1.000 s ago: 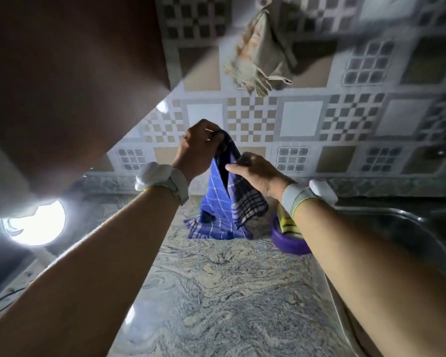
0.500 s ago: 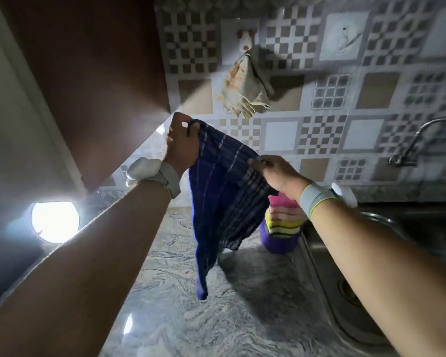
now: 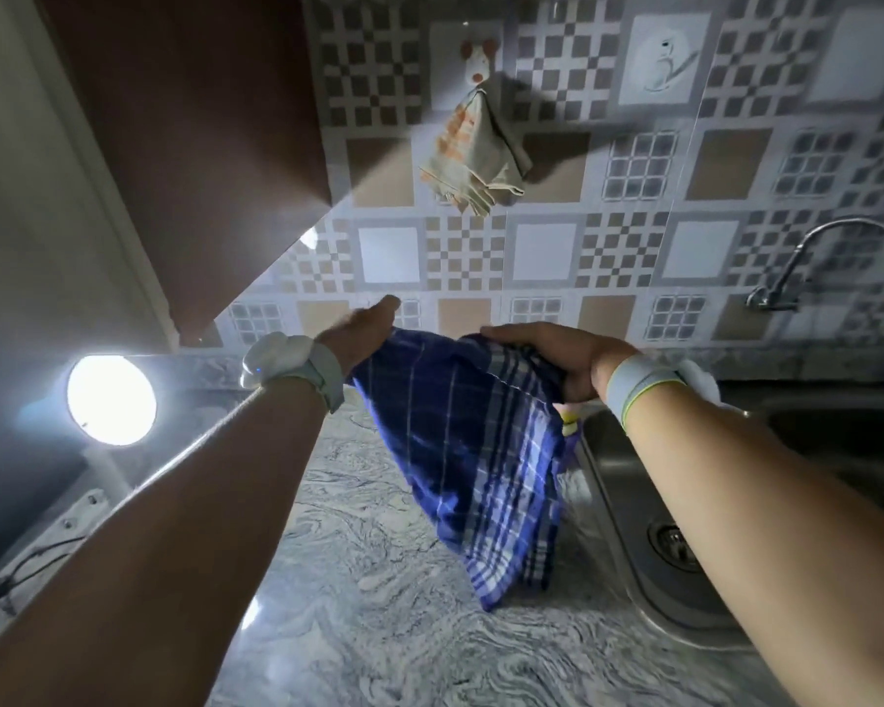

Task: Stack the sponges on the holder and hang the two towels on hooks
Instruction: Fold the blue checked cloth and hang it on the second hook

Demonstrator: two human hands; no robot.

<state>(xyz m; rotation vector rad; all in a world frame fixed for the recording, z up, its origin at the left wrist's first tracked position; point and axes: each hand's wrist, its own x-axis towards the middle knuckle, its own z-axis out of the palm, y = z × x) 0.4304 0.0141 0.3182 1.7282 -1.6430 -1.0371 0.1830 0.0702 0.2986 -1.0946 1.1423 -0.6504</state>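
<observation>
Blue towel (image 3: 475, 451) hangs spread between both hands above the counter (image 3: 378, 604), just left of the sink (image 3: 629, 502). Whether its lowest corner touches the counter cannot be told.

Left hand (image 3: 371, 329) holds one upper corner. The cloth emerges from under the palm, and the fingers' hold is hidden beneath the hand. Right hand (image 3: 542, 352) grips the opposite upper edge, fingers curled over bunched cloth. Holding two points apart opens the cloth, probably so that an edge suited to hanging can be found.

Beige towel (image 3: 475, 155) already hangs from the dog hook (image 3: 475, 58) on the tiled wall, well above the hands. A white figure (image 3: 662, 58) on a tile to its right may be the second hook, but this cannot be confirmed.

Sponges (image 3: 568, 426) show only as a coloured sliver behind the blue towel, and their holder is hidden.

Judgement: one towel is left to hang.
</observation>
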